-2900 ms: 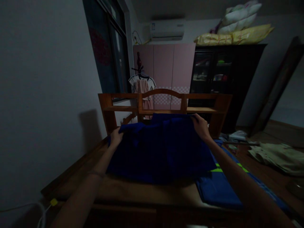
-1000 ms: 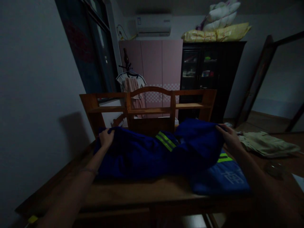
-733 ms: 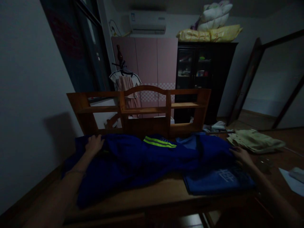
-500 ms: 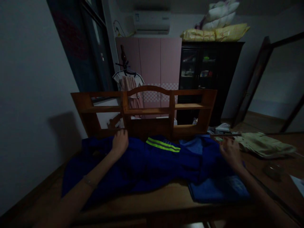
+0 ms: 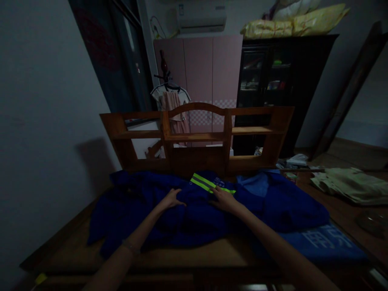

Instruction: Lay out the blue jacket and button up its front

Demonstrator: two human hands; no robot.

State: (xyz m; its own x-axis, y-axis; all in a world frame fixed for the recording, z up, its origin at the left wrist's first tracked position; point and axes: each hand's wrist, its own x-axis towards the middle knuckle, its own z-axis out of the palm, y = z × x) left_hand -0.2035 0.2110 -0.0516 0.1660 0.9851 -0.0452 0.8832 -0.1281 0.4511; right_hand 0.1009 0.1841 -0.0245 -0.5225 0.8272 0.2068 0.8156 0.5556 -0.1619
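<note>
A dark blue garment (image 5: 200, 220) lies spread over the wooden desk top, with a yellow-green reflective strip (image 5: 202, 182) near its upper middle. My left hand (image 5: 172, 199) is over the garment left of the strip, thumb and fingers apart. At the strip's lower edge is my right hand (image 5: 223, 199), its fingers spread on the cloth. Neither hand grips anything visible. Lighter blue cloth with pale lettering (image 5: 324, 239) lies under the garment's right end.
Behind the garment stands a wooden shelf unit (image 5: 197, 137). On the brown surface at the right lie a pale folded cloth (image 5: 353, 186) and a clear round dish (image 5: 374, 222). A wall (image 5: 45, 141) borders the left side.
Both hands have moved inward to the garment's middle, the left going right and the right going left. More of the lettered cloth shows. The view has shifted slightly.
</note>
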